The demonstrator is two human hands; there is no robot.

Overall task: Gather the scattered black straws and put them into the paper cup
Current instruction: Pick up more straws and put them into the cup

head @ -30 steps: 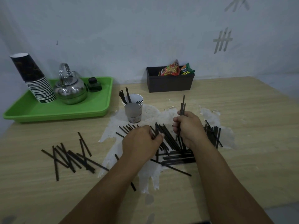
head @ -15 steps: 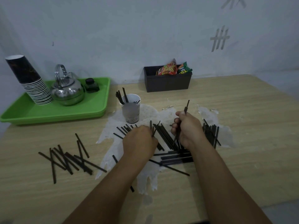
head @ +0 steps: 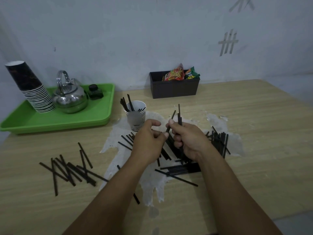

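A white paper cup (head: 136, 116) stands mid-table with several black straws sticking out of it. My right hand (head: 189, 139) is closed around a small upright bundle of black straws (head: 179, 114). My left hand (head: 149, 141) is just left of it, fingers pinching the lower end of one tilted straw (head: 171, 118) that my right thumb also touches. More black straws lie in a pile (head: 179, 170) under and before my hands, another cluster (head: 218, 141) to the right, and a scattered group (head: 69, 170) at the left.
A green tray (head: 55, 119) at the back left holds a stack of paper cups (head: 32, 89), a steel kettle (head: 70, 97) and a small dark bottle (head: 95, 92). A black box (head: 174, 89) with snack packets stands by the wall. White peeled patches mark the wooden table (head: 262, 158).
Both hands rose off the straw pile. My left hand lifted one straw up and brought it against the bundle in my right hand.
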